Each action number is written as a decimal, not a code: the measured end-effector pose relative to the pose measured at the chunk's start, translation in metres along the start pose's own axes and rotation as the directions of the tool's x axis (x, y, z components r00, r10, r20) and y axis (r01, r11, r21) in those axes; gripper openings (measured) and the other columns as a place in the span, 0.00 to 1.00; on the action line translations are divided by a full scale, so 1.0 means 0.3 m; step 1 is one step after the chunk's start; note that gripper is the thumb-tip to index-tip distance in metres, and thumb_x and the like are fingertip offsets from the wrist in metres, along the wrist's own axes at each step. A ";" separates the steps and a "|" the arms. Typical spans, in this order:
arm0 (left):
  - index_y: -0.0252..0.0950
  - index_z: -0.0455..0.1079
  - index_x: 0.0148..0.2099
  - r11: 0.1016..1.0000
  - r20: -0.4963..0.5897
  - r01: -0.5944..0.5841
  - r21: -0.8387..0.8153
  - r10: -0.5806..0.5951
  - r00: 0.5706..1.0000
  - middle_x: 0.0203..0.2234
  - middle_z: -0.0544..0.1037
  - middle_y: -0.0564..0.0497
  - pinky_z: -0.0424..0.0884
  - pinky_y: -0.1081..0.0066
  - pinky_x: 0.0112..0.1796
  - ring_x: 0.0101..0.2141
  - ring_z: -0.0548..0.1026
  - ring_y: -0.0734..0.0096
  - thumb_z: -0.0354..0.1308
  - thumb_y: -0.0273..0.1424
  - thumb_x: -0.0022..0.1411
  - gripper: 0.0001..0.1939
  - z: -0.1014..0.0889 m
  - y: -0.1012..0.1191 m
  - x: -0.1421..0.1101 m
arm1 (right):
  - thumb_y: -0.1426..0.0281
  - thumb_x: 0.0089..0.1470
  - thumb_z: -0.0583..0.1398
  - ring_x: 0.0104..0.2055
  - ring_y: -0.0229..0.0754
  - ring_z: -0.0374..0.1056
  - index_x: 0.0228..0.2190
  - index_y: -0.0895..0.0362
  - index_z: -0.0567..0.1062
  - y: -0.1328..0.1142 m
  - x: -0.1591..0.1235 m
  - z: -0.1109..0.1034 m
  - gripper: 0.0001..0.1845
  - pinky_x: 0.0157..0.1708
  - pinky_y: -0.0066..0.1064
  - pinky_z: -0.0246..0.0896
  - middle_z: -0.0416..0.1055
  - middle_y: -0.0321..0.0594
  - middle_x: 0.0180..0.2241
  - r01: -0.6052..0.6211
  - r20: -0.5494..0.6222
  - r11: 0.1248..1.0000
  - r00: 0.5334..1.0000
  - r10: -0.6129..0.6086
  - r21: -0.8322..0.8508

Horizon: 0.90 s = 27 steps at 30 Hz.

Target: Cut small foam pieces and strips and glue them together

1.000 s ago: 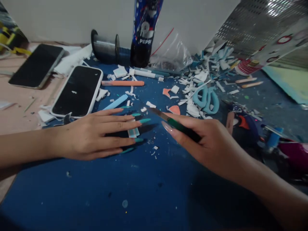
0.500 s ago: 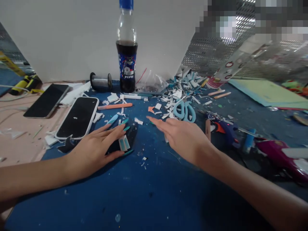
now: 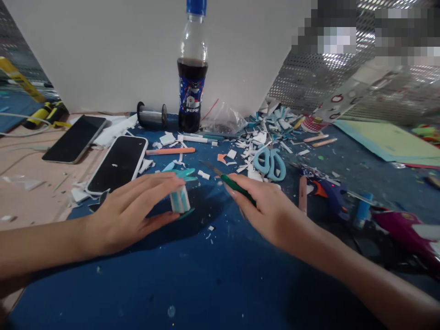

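Note:
My left hand (image 3: pixel 127 213) pinches a small white block with light-blue stripes (image 3: pixel 180 200) between thumb and fingers, just above the blue table surface (image 3: pixel 165 279). My right hand (image 3: pixel 268 206) is closed around the green handle of a craft knife (image 3: pixel 237 188); its thin blade points up and left, apart from the block. A small white piece (image 3: pixel 204 175) lies between the hands. Beyond the right hand rest light-blue scissors (image 3: pixel 270 163). An orange stick-like pen (image 3: pixel 171 151) lies past the left hand.
A Pepsi bottle (image 3: pixel 192 91) stands at the back beside a spool (image 3: pixel 151 115). Paper scraps (image 3: pixel 264 130) are heaped behind the scissors. Two phones, one white-edged (image 3: pixel 118 162) and one dark (image 3: pixel 74 139), lie left. Glue guns, one purple (image 3: pixel 330 199) and one magenta (image 3: pixel 402 231), lie right.
My right hand has picked up the craft knife, and its fingers have closed around the handle. My left hand has lifted and tilted the striped block. The view has shifted slightly.

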<state>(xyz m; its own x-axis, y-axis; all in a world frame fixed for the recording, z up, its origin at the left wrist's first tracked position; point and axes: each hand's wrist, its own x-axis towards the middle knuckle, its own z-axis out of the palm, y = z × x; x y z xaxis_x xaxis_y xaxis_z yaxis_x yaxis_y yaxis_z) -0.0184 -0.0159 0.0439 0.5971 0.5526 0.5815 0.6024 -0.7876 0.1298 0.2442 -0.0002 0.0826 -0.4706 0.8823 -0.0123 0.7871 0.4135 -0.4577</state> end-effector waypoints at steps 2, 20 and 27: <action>0.42 0.47 0.66 0.999 0.032 0.000 -0.035 0.001 0.999 0.49 0.76 0.47 0.75 0.63 0.50 0.50 0.75 0.62 0.56 0.30 0.64 0.32 -0.001 0.002 0.000 | 0.68 0.63 0.47 0.18 0.36 0.63 0.48 0.59 0.70 0.002 0.001 0.020 0.18 0.18 0.25 0.53 0.70 0.37 0.20 -0.046 0.048 0.996 0.998 0.042 0.077; 0.45 0.49 0.65 0.930 0.108 0.236 -0.282 -0.214 0.971 0.44 0.80 0.51 0.79 0.70 0.43 0.43 0.79 0.63 0.55 0.44 0.63 0.32 0.007 0.084 0.001 | 0.62 0.44 0.68 0.12 0.26 0.54 0.28 0.57 0.69 -0.082 -0.004 0.137 0.15 0.11 0.19 0.49 0.57 0.23 0.15 -0.346 0.376 0.341 0.926 -0.025 0.874; 0.42 0.45 0.67 0.920 0.113 0.235 -0.315 -0.209 0.971 0.43 0.80 0.48 0.79 0.70 0.43 0.43 0.79 0.62 0.56 0.44 0.62 0.37 0.015 0.086 -0.019 | 0.62 0.44 0.68 0.10 0.26 0.48 0.22 0.56 0.65 -0.083 -0.012 0.160 0.17 0.08 0.20 0.43 0.54 0.21 0.11 -0.396 0.406 0.325 0.913 0.040 0.859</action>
<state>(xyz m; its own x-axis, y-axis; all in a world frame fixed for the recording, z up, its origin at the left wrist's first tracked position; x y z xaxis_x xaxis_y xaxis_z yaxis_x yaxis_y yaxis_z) -0.0040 -0.0380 0.0404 0.5139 0.7324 0.4467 0.5271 -0.6804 0.5091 0.2073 -0.0245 0.0513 -0.5601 0.7307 -0.3903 0.0997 -0.4083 -0.9074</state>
